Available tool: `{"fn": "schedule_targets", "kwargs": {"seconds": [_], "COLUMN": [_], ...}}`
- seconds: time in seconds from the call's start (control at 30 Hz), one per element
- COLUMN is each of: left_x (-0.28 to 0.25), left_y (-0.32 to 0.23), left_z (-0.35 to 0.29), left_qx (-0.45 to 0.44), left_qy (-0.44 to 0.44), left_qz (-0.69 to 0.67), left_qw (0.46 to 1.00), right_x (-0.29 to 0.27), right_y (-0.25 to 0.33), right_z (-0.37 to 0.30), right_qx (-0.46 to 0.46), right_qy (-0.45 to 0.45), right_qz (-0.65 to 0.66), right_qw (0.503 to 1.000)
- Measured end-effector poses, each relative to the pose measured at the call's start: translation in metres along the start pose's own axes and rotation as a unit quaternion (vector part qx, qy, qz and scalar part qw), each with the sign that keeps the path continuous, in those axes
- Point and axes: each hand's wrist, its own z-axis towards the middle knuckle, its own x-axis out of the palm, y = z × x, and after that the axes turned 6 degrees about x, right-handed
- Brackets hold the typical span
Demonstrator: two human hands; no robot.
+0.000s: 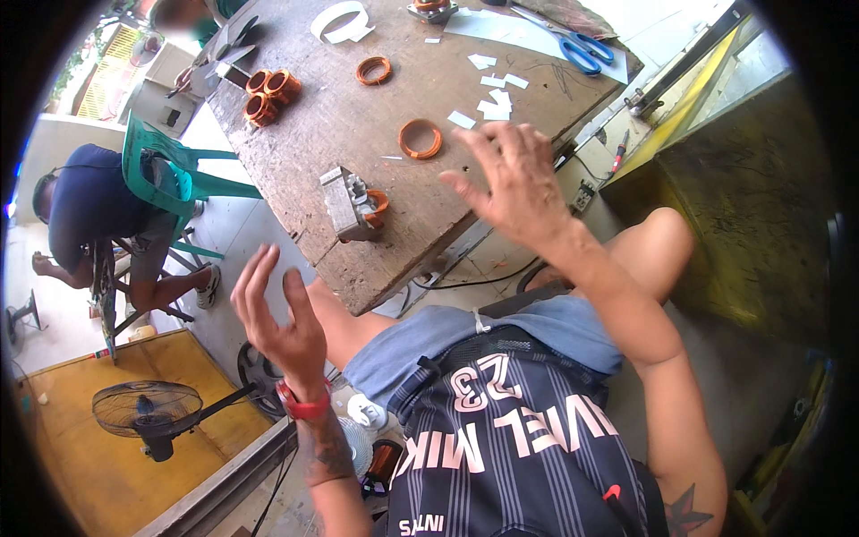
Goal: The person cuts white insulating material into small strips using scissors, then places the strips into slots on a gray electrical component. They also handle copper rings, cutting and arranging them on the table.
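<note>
While both your hands are hovering spread and empty, your left hand off the workbench, your right hand is floating nearest the copper coil.

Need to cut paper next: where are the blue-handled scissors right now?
In the head view, the blue-handled scissors lie at the far right end of the worn wooden table, on a white paper sheet, beyond the raised right hand.
</note>
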Motion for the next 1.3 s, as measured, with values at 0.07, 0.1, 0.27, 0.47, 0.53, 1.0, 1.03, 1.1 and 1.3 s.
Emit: {"fn": "schedule_targets", "kwargs": {"seconds": [0.07, 0.1, 0.27, 0.47, 0.53, 1.0, 1.03, 1.1, 1.3], "left_x": [-0.002, 0.002, 0.044, 0.153, 0.169, 0.122, 0.119, 0.114, 0.103], "left_y": [-0.028, -0.042, -0.089, -0.106, -0.109, -0.097, -0.095, -0.092, -0.086], "left_z": [-0.008, -0.01, 0.007, 0.053, 0.056, 0.008, 0.008, 0.004, -0.006], "left_qx": [0.012, 0.048, 0.049, 0.126, 0.136, -0.246, -0.28, -0.287, -0.296], "left_qy": [0.032, 0.04, 0.2, 0.275, 0.268, 0.202, 0.208, 0.184, 0.191], "left_qz": [-0.088, -0.141, -0.21, -0.132, -0.066, -0.535, -0.544, -0.553, -0.54], "left_qw": [0.996, 0.988, 0.956, 0.944, 0.952, 0.782, 0.763, 0.76, 0.765], "right_x": [0.003, 0.004, -0.008, -0.027, -0.035, -0.045, -0.045, -0.041, -0.032], "right_y": [-0.017, -0.024, -0.05, -0.072, -0.079, -0.051, -0.042, -0.025, 0.004], "right_z": [0.001, 0.001, -0.019, -0.04, -0.049, -0.061, -0.06, -0.054, -0.049], "right_qx": [-0.017, -0.008, -0.126, -0.106, -0.032, 0.218, 0.224, 0.243, 0.249], "right_qy": [-0.017, 0.007, -0.043, -0.059, -0.046, -0.005, 0.014, 0.048, 0.119], "right_qz": [0.005, -0.001, 0.029, 0.095, 0.142, 0.568, 0.634, 0.639, 0.667], "right_qw": [1.0, 1.0, 0.991, 0.988, 0.988, 0.793, 0.74, 0.728, 0.692]}}
